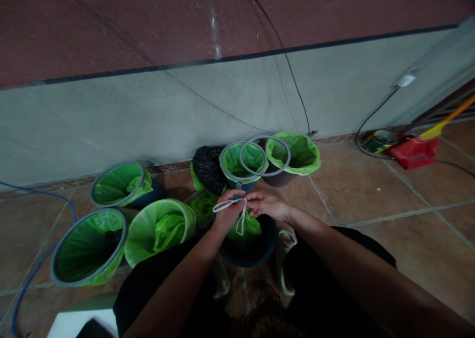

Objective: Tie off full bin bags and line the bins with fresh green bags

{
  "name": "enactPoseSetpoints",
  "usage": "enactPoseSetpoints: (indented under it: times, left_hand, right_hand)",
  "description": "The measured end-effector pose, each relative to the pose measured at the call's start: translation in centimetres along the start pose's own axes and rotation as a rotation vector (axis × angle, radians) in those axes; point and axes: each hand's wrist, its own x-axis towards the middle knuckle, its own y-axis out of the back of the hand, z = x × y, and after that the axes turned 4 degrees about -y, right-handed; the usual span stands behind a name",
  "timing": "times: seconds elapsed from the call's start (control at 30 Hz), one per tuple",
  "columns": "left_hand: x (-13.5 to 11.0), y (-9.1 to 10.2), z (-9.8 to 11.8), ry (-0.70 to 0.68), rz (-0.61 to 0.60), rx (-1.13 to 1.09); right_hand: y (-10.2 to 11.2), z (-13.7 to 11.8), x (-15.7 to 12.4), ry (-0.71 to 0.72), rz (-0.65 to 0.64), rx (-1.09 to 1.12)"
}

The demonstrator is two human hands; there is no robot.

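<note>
My left hand [229, 210] and my right hand [266, 204] meet above a dark bin [249, 260] between my knees. Both are closed, fingertips close together, around a thin white cord [241, 223]. One loop of the cord sticks out to the left over my left hand, and another hangs down. Below them a crumpled green plastic bag [247, 233] lies inside the bin. Exactly where each fingertip grips the cord is partly hidden by the hands.
Green-lined bins stand left: a front bin [55, 266], a pale bin [189, 217] and a rear bin [97, 202]. By the wall are a black bag [208, 166], a ringed bin [222, 162], a loose grey ring [285, 150] and another lined bin [313, 162]. A red dustpan [415, 154] lies right.
</note>
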Motion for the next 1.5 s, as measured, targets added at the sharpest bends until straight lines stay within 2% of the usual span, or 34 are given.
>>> enactPoseSetpoints:
  times: [0.1,0.17,0.23,0.37,0.43,0.5,0.63,0.73,0.8,0.93,1.07,1.2,1.33,1.5]
  left_hand:
    - [0.1,0.1,0.1,0.043,-0.026,-0.06]
    - [0.1,-0.1,0.0,0.078,-0.041,-0.089]
    - [0.1,-0.3,-0.1,0.11,-0.047,-0.108]
    - [0.0,-0.6,-0.2,0.13,-0.018,-0.087]
    - [0.0,-0.6,-0.1,0.129,-0.005,-0.092]
    - [0.1,-0.5,0.1,0.128,0.001,-0.119]
    - [0.2,-0.1,0.5,0.146,-0.018,-0.173]
    - [0.2,0.0,0.5,0.17,-0.048,-0.198]
    - [0.2,-0.1,0.5,0.177,-0.063,-0.215]
    - [0.3,-0.1,0.0,0.162,-0.039,-0.219]
    - [0.6,-0.1,-0.9,0.165,0.043,-0.196]
    - [0.7,-0.1,-1.5,0.145,0.055,-0.189]
    - [0.8,0.3,-1.6,0.189,0.088,-0.255]
    - [0.9,0.8,-1.3,0.226,0.071,-0.27]
  right_hand:
    - [0.2,0.4,0.3,0.029,0.008,-0.051]
    - [0.2,0.6,0.5,0.043,0.037,-0.164]
    - [0.2,0.5,0.6,0.086,0.093,-0.373]
    - [0.1,-0.1,0.1,0.27,0.242,-0.931]
    - [0.1,-0.4,-0.1,0.3,0.267,-1.046]
    - [0.2,-0.5,-0.1,0.301,0.229,-0.996]
    - [0.8,0.2,0.4,0.275,0.076,-0.697]
    - [1.3,0.9,0.7,0.212,0.059,-0.569]
    - [1.4,1.0,0.8,0.191,0.08,-0.563]
    - [1.3,0.4,0.5,0.173,0.188,-0.725]
    - [1.0,-0.6,0.1,0.127,0.309,-1.036]
    - [0.6,-0.6,-0.1,0.024,0.416,-1.306]
    - [0.5,-0.3,-0.1,0.003,0.379,-1.346]
    - [1.1,-0.3,-0.4,0.039,0.31,-1.247]
